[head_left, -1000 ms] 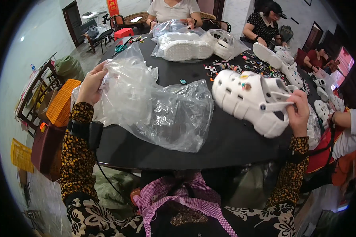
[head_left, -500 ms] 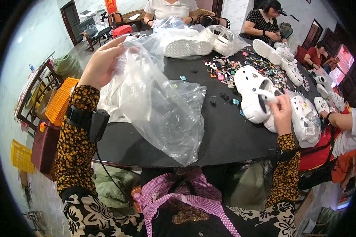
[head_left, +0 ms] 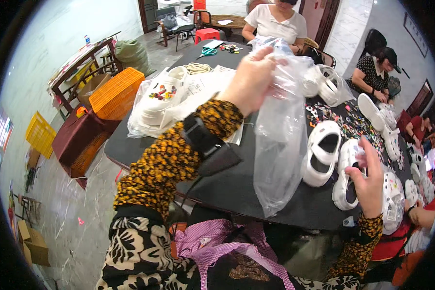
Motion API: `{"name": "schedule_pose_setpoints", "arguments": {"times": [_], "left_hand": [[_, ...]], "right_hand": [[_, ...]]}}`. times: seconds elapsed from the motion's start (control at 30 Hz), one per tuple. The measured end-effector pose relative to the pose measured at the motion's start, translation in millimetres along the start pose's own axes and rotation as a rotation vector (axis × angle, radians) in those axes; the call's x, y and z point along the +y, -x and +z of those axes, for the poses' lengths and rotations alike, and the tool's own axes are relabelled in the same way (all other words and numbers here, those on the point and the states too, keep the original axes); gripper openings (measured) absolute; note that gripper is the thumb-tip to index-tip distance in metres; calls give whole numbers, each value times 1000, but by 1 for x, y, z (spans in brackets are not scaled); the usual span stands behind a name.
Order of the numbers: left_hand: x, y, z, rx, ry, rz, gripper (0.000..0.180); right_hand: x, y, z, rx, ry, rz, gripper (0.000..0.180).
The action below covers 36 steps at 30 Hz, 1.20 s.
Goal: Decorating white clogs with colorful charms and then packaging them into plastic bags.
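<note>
My left hand (head_left: 256, 82) is closed on the top of a clear plastic bag (head_left: 279, 164), which hangs down over the black table. To the right of the bag lies a white clog (head_left: 320, 157), and beside it a second white clog (head_left: 345, 181) with small charms on it. By that second clog's right edge, my right hand (head_left: 368, 183) has its thumb and fingers apart and holds nothing. Whether its fingertips touch the clog, I cannot tell. Just right of the hand is a bagged clog (head_left: 393, 198) with a label.
Loose colourful charms (head_left: 345, 121) are scattered beyond the clogs. Bagged white clogs (head_left: 154, 104) lie at the table's left, near teal scissors (head_left: 208, 52). An orange crate (head_left: 116, 89) stands left of the table. Several co-workers sit around it, one in a white top (head_left: 275, 24).
The view has turned left. My right hand has let go of the clog strap and opened. The two clogs now lie side by side. The bag hangs straighter and narrower from my left hand.
</note>
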<state>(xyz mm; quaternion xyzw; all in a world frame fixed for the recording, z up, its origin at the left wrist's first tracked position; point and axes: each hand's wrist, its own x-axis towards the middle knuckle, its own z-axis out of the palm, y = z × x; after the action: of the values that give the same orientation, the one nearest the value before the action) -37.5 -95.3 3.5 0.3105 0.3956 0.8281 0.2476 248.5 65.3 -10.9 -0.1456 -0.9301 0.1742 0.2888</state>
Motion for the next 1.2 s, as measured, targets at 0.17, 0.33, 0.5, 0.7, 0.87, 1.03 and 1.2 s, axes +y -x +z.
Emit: {"name": "schedule_pose_setpoints", "arguments": {"times": [0.17, 0.33, 0.5, 0.7, 0.87, 1.03, 1.2], "left_hand": [[-6, -2, 14, -23, 149, 4, 50], [13, -7, 8, -28, 174, 93, 42], [42, -12, -56, 122, -340, 162, 36], [7, 17, -204, 124, -1435, 363, 25], [-63, 58, -205, -574, -1793, 688, 25], [-61, 60, -163, -308, -1463, 190, 25], [12, 42, -184, 29, -1546, 436, 19]], "right_hand": [[-52, -38, 52, -216, -301, -216, 101], [-38, -76, 120, -62, -446, -219, 68], [-23, -119, 138, -22, -749, -172, 37], [-45, -158, 127, 235, -857, 196, 17], [-65, -207, 126, 396, -875, 47, 19], [-103, -241, 149, 302, -756, -326, 26], [-135, -254, 180, 267, -585, -498, 41]]}}
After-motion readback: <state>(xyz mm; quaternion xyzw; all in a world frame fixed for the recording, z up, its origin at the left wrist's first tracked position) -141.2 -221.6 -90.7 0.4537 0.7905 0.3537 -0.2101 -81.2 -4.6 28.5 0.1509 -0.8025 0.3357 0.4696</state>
